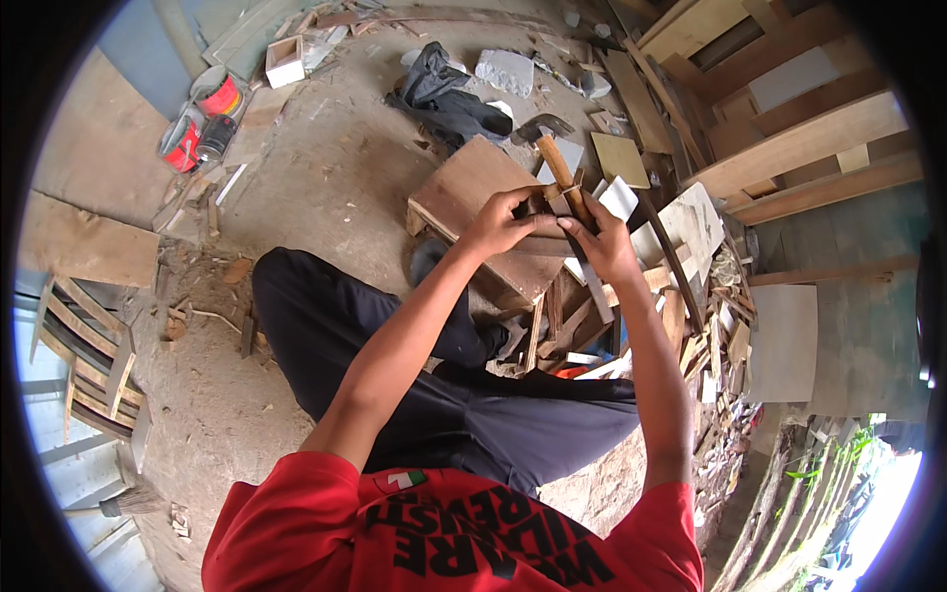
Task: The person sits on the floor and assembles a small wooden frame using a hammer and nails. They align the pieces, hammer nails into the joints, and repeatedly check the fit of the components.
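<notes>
My left hand (496, 225) and my right hand (606, 242) are close together above a low wooden box-like stand (473, 192). Between them is a wooden-handled tool (557, 163), its round, light-brown handle tilted up and away from me. A long, narrow, flat strip (589, 271) runs down from between my hands; I cannot make out whether it is the tool's blade or a separate piece. The fingers of both hands are closed around the handle's lower end, thumbs nearly meeting. The fingers partly hide what they grip.
Wood scraps (725, 345) lie heaped on the right, beside stacked boards (809, 148). Beyond the stand are a black plastic bag (434, 84) and a pale stone block (505, 72). Red cans (181, 144) stand at far left, above a curved slatted wooden piece (89, 345).
</notes>
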Demonstrator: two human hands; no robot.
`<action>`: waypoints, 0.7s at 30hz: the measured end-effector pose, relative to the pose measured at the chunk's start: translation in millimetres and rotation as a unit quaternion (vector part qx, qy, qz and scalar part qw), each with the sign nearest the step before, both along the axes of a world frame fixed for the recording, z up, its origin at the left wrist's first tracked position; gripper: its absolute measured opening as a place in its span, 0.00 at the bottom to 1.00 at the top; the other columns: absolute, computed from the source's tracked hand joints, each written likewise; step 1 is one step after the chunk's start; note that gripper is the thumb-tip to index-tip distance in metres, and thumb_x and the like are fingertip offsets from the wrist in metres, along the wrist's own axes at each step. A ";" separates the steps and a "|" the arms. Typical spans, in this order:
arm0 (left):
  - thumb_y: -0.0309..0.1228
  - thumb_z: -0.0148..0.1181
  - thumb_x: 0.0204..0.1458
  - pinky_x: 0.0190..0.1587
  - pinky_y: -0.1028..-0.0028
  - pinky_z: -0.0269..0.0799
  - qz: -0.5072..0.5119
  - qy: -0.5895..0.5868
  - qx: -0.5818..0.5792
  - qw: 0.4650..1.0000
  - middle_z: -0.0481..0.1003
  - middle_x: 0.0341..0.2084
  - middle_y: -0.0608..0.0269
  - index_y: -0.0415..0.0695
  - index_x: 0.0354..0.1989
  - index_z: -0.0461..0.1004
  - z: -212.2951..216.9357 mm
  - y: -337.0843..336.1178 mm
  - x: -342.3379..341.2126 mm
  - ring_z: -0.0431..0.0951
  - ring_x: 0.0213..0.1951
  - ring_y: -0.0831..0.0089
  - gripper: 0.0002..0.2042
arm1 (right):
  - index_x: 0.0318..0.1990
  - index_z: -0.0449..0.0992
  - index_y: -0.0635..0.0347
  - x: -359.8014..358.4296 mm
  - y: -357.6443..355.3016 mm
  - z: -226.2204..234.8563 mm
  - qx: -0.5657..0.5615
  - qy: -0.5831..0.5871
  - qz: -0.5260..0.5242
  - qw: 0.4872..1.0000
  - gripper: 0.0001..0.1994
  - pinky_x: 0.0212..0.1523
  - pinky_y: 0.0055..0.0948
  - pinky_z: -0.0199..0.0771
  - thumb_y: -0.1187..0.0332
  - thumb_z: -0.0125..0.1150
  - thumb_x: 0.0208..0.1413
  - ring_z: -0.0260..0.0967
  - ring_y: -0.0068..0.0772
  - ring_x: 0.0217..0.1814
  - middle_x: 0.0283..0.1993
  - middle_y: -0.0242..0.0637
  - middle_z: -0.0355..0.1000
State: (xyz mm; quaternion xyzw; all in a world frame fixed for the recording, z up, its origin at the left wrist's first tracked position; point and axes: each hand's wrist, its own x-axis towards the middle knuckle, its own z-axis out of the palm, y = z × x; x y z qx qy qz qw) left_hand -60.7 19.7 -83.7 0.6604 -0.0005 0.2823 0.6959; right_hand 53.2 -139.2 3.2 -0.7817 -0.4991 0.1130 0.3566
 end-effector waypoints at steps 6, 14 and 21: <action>0.35 0.66 0.56 0.45 0.78 0.71 0.012 -0.009 0.022 1.000 0.79 0.42 0.67 0.37 0.56 0.73 -5.5 14.2 -5.3 0.74 0.41 0.83 0.22 | 0.59 0.68 0.68 5.2 10.2 10.8 -0.088 -0.064 0.014 0.994 0.26 0.51 0.36 0.73 0.64 0.68 0.56 0.74 0.50 0.56 0.50 0.57 0.75; 0.35 0.68 0.54 0.42 0.80 0.68 -0.035 -0.008 -0.061 0.998 0.75 0.36 0.72 0.37 0.57 0.72 -24.9 9.2 1.8 0.71 0.38 0.84 0.24 | 0.60 0.67 0.68 10.5 15.8 3.4 -0.090 -0.075 0.028 0.993 0.27 0.53 0.35 0.74 0.67 0.68 0.55 0.75 0.46 0.57 0.51 0.55 0.76; 0.35 0.70 0.51 0.49 0.76 0.68 -0.057 -0.045 -0.125 0.989 0.77 0.40 0.67 0.36 0.56 0.72 -17.7 4.7 -2.1 0.72 0.44 0.81 0.25 | 0.60 0.67 0.70 5.0 17.1 4.7 -0.106 -0.087 0.010 0.990 0.27 0.54 0.35 0.74 0.68 0.68 0.55 0.74 0.46 0.57 0.52 0.54 0.76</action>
